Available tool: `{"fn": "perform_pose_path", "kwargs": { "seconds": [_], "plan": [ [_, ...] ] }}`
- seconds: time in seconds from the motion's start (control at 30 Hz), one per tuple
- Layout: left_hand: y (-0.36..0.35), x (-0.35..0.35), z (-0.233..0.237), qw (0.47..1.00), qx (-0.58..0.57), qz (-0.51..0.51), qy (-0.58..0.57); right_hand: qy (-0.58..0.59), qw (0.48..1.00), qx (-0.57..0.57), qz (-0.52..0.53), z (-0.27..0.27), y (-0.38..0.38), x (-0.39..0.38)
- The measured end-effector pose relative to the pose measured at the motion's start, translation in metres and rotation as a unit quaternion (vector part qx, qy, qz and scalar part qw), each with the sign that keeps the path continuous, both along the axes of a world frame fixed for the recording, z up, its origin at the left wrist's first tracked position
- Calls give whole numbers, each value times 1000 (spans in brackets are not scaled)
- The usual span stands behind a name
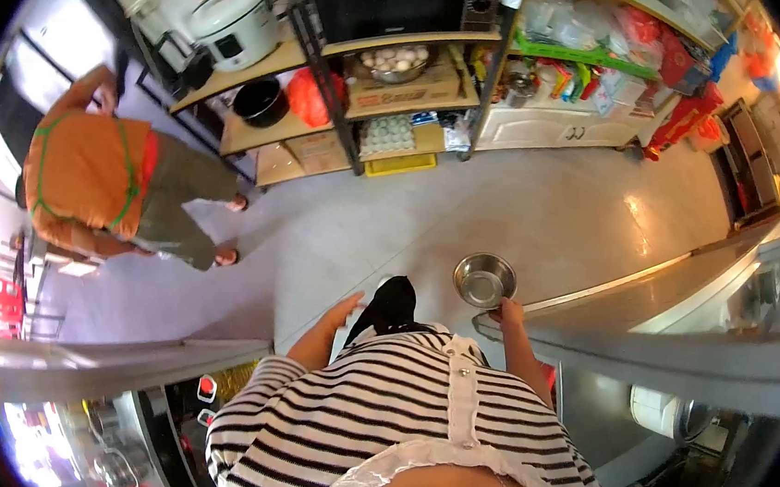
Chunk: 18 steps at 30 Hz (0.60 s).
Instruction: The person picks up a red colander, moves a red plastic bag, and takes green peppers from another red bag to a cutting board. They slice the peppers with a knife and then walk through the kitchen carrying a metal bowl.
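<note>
A shiny steel bowl [472, 270] hangs over the floor in front of me, its inside facing up. My right hand [509, 313] grips it by the near rim. Nothing can be made out inside the bowl. My left hand [344, 312] is held out at my left side with its fingers stretched and nothing in it. Beside that hand, a black shoe or trouser leg [392, 305] shows below my striped top.
A person in an orange top [87, 173] stands at the left. Ahead are shelves with a rice cooker [235, 30], a black oven [397, 2], a bowl of eggs [395, 60] and bagged goods [574, 19]. Metal counters [122, 364] flank me on both sides.
</note>
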State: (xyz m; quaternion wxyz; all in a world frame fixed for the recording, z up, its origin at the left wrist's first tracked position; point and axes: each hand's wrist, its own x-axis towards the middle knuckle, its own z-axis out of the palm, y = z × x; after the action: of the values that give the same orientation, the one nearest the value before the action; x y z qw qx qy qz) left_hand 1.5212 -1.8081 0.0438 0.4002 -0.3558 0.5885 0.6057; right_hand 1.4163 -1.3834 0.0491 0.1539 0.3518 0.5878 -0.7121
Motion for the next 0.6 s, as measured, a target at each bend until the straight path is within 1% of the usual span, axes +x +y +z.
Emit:
{"fn": "perform_pose_path", "kwargs": {
  "seconds": [0.03, 0.1, 0.13, 0.17, 0.23, 0.27, 0.33, 0.4, 0.43, 0.5, 0.53, 0.57, 0.6],
  "plan": [
    [-4, 3, -18, 1000, 8, -18, 3, -14, 1000, -5, -5, -4, 2, -18],
    [-15, 6, -44, 989, -67, -132, 20, -36, 999, -18, -15, -13, 7, -65],
    [-25, 7, -49, 980, -91, -175, 17, -30, 998, -55, -30, -20, 13, -83],
    [-35, 5, -52, 970, -115, -213, 15, -32, 998, -52, -34, -23, 16, -106],
    [-52, -25, -53, 952, -147, -270, 9, -48, 997, -44, -48, -24, 29, -134],
    [-58, -54, -50, 942, -158, -295, 8, -65, 993, -27, -90, -38, 40, -150],
    [-64, -119, -50, 913, -183, -362, 27, -81, 991, 22, -101, -49, 68, -172],
    [-59, -201, -49, 867, -209, -448, 58, -84, 988, 55, -117, -35, 94, -188],
    [-54, -248, -44, 834, -226, -498, 78, -86, 984, 75, -139, -13, 100, -193],
    [-35, -354, -35, 739, -289, -598, 113, -88, 973, 111, -181, 28, 114, -205],
    [-16, -416, -20, 703, -337, -615, 118, -72, 970, 69, -223, 21, 127, -202],
    [14, -478, 5, 697, -385, -592, 121, -76, 961, 62, -258, 16, 136, -200],
    [42, -539, 12, 714, -431, -536, 131, -80, 951, 55, -294, 10, 145, -198]
  ]
}}
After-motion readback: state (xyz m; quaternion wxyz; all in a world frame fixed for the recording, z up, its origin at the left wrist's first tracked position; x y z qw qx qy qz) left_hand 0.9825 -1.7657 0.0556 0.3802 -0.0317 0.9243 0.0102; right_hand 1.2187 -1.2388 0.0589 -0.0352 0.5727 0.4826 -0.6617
